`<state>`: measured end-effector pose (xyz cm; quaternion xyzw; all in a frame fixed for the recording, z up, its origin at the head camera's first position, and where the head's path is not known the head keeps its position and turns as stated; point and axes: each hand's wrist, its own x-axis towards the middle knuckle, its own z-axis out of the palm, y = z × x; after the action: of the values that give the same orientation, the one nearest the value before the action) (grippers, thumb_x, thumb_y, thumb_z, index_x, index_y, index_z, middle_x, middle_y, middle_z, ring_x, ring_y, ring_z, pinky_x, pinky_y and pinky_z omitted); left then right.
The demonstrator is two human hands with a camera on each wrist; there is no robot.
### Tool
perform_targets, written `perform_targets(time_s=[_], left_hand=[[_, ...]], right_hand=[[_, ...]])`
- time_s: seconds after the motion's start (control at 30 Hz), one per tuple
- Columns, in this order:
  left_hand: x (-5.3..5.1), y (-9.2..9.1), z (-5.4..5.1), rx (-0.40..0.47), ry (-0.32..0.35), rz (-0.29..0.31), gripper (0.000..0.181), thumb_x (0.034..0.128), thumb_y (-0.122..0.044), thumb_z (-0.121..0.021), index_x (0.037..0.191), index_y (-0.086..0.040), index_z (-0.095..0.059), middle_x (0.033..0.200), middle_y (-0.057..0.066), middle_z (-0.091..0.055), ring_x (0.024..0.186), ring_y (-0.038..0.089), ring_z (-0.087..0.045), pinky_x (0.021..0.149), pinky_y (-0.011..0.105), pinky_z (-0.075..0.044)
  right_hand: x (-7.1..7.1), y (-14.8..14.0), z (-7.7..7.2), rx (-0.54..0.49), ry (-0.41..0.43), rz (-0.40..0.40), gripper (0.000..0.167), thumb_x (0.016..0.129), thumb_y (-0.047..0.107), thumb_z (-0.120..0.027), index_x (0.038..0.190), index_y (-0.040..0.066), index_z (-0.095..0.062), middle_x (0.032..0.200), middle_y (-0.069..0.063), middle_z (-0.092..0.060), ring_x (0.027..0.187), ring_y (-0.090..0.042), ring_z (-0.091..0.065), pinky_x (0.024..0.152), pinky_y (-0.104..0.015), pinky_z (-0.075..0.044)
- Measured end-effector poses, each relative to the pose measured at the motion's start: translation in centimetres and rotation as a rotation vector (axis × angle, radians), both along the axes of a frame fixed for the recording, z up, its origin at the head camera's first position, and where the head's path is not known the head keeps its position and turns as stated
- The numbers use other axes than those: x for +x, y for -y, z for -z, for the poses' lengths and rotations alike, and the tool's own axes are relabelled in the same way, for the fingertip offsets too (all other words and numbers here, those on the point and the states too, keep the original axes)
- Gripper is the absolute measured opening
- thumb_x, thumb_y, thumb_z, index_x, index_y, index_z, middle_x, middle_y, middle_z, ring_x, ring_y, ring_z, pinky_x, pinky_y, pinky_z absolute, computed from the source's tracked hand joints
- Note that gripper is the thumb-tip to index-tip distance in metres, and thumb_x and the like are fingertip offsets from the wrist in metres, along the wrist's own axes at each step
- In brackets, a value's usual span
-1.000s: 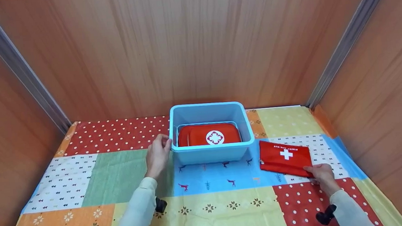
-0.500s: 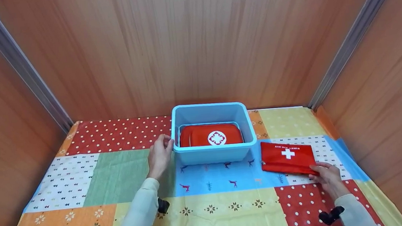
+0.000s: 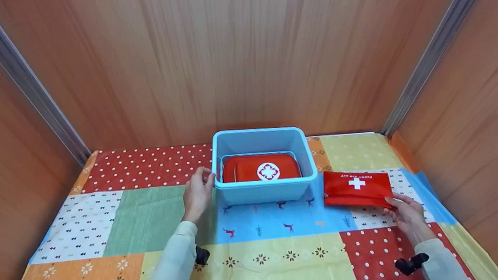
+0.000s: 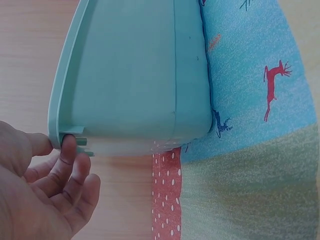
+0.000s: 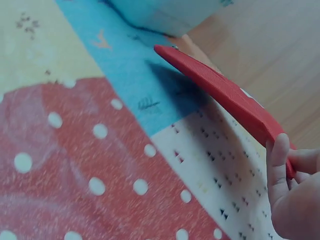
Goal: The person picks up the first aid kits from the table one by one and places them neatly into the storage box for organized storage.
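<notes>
A flat red first aid pouch with a white cross hangs just above the cloth, right of the bin. My right hand pinches its near right corner between thumb and fingers; in the right wrist view the pouch is seen edge-on, its shadow below it. The light blue plastic bin stands on the cloth near the back wall. At the bin's left rim my left hand pinches the edge, thumb on one side and fingertips under the lip. Inside the bin lies a red case with a white round cross emblem.
A patchwork cloth covers the table. Wood-grain panels enclose it at the back and both sides, with metal posts in the corners. A black wrist camera sits on the right sleeve.
My right hand has raised the red pouch off the cloth, lifting its near edge and shifting it slightly right and away. The left hand keeps hold of the bin's rim.
</notes>
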<state>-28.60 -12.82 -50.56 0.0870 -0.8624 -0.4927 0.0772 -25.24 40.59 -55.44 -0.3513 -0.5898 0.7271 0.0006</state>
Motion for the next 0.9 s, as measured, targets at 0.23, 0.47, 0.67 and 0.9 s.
perform_targets(time_s=[0.23, 0.47, 0.67, 0.9], left_hand=[[-0.1, 0.0, -0.2, 0.009, 0.018, -0.003, 0.019, 0.0994, -0.026, -0.057, 0.115, -0.015, -0.056, 0.099, 0.003, -0.064, 0.091, 0.021, -0.064, 0.072, 0.029, -0.056], [0.0, -0.1, -0.3, 0.015, 0.03, -0.005, 0.02, 0.0998, -0.027, -0.056, 0.116, -0.016, -0.056, 0.101, 0.003, -0.064, 0.091, 0.019, -0.063, 0.076, 0.03, -0.057], [-0.1, -0.2, -0.2, 0.022, 0.033, -0.006, 0.02, 0.0991, -0.026, -0.058, 0.115, -0.015, -0.056, 0.101, 0.003, -0.064, 0.092, 0.02, -0.063, 0.076, 0.031, -0.057], [-0.3, 0.0, -0.1, 0.013, 0.031, 0.001, 0.023, 0.0991, -0.026, -0.058, 0.117, -0.012, -0.057, 0.101, 0.006, -0.065, 0.097, 0.029, -0.065, 0.076, 0.031, -0.056]], right_hand=[[-0.3, -0.2, -2.4, -0.101, -0.065, 0.025, 0.049, 0.087, 0.022, -0.073, 0.131, 0.021, -0.051, 0.116, 0.008, -0.053, 0.088, -0.008, -0.065, 0.083, -0.02, -0.054], [-0.8, -0.3, -4.8, -0.149, -0.156, 0.04, 0.053, 0.085, 0.02, -0.076, 0.132, 0.019, -0.051, 0.109, 0.009, -0.059, 0.085, -0.01, -0.066, 0.078, -0.021, -0.056], [-1.4, -0.1, -6.3, -0.187, -0.202, 0.042, 0.052, 0.083, 0.018, -0.077, 0.13, 0.02, -0.054, 0.117, 0.006, -0.055, 0.086, -0.012, -0.066, 0.076, -0.02, -0.056], [-2.2, 0.6, -8.4, -0.258, -0.269, 0.055, 0.047, 0.083, 0.012, -0.077, 0.125, 0.019, -0.058, 0.109, 0.005, -0.063, 0.082, -0.014, -0.068, 0.071, -0.021, -0.056]])
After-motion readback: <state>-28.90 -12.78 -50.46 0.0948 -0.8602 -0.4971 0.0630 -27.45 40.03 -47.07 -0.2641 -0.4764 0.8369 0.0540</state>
